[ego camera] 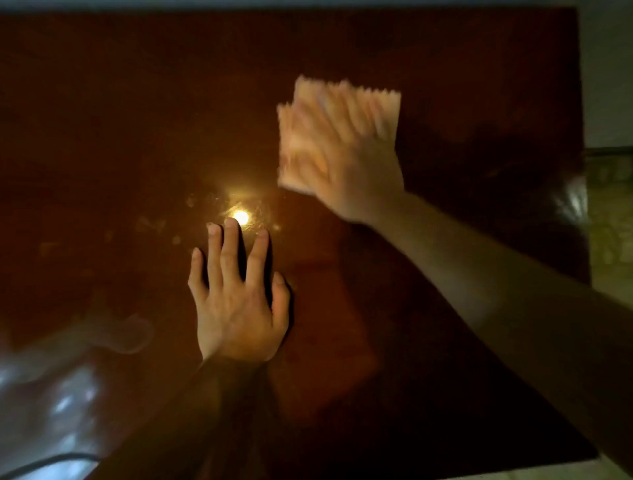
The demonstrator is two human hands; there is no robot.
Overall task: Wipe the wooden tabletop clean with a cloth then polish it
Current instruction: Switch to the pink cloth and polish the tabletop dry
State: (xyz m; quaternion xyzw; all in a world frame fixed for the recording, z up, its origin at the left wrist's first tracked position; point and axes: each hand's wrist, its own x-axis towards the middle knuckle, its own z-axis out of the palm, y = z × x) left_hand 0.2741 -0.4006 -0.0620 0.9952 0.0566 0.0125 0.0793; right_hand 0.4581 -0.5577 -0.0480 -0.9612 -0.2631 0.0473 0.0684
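Observation:
A dark, glossy reddish-brown wooden tabletop fills most of the view. My right hand lies flat on a pale peach cloth with a zigzag edge, pressing it onto the far right part of the top; hand and cloth are motion-blurred. My left hand rests palm down on the wood near the middle, fingers spread, holding nothing. A bright lamp reflection shines just beyond its fingertips, and faint smudges show around it.
The table's right edge runs top to bottom, with pale floor beyond it. The far edge meets a light wall. A pale window reflection covers the near left corner.

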